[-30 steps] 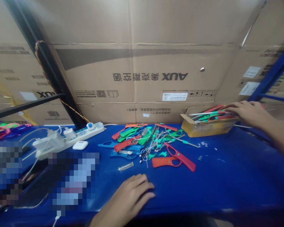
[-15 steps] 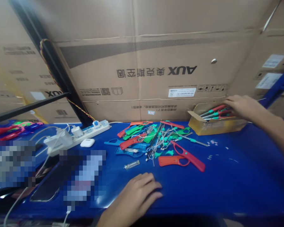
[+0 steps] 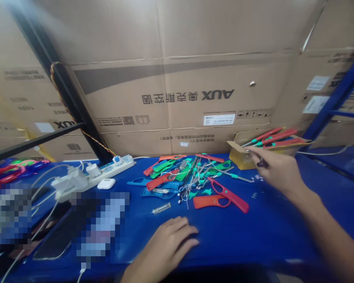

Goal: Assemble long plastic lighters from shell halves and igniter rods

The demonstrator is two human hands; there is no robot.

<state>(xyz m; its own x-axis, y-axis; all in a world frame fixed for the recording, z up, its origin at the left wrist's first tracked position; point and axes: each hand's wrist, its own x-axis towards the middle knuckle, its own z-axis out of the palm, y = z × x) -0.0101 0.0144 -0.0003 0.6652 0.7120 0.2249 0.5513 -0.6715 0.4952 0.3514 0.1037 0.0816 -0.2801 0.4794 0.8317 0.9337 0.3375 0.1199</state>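
- Now, in the head view, the right hand is out of the small cardboard box at the right of the frame, where it lay among the tools half a second ago; it hangs over the blue table just in front of that box.
- Its fingers are pinched together on something small and dark at the fingertips; the thing is too blurred to name, and a thin metal rod seems to run from the pinch toward the box, though I cannot tell whether it is held.
- Inside the box, the red-handled tools lie slanted across the rim, in the upper right of the frame, no longer covered by the hand.
- So the pull-out from the box looks done, and the hand appears to be bringing a piece toward the middle of the table.
- By contrast, the left hand has not moved: it rests palm down at the bottom centre of the frame, fingers loosely spread, closed on nothing.
- Between the two hands lies the heap of red, green and blue plastic handles, with a red handle at its near edge and a small clear tube just above the left hand.
- A white power strip sits at centre left.
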